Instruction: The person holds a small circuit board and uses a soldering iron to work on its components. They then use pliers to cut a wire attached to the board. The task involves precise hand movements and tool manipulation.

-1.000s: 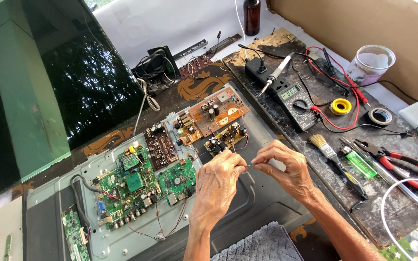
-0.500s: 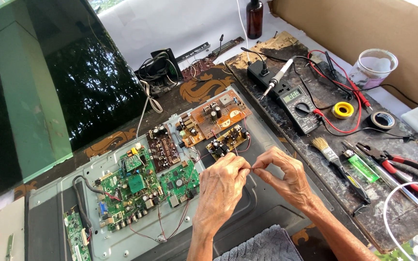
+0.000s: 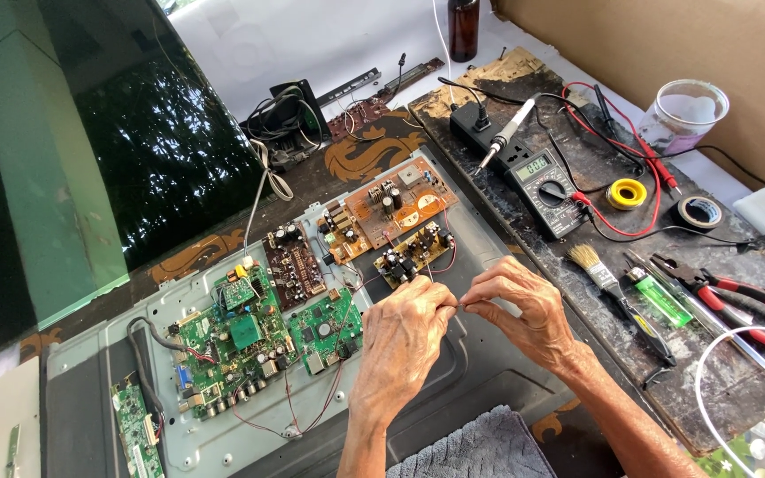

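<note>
Left hand (image 3: 403, 332) and right hand (image 3: 524, 312) meet fingertip to fingertip over the grey metal back panel (image 3: 480, 372), pinching a thin wire (image 3: 459, 305) between them; both grips narrow, thumb against forefinger. Wire's far end can't be made out. Just above the pinch: small yellow circuit board (image 3: 416, 254). Left of it: green board (image 3: 328, 329). Right of the right hand: paintbrush (image 3: 613, 288), green lighter (image 3: 657, 296), red-handled pliers (image 3: 737, 301). Further up-right: multimeter (image 3: 542, 186), soldering iron (image 3: 506, 134).
</note>
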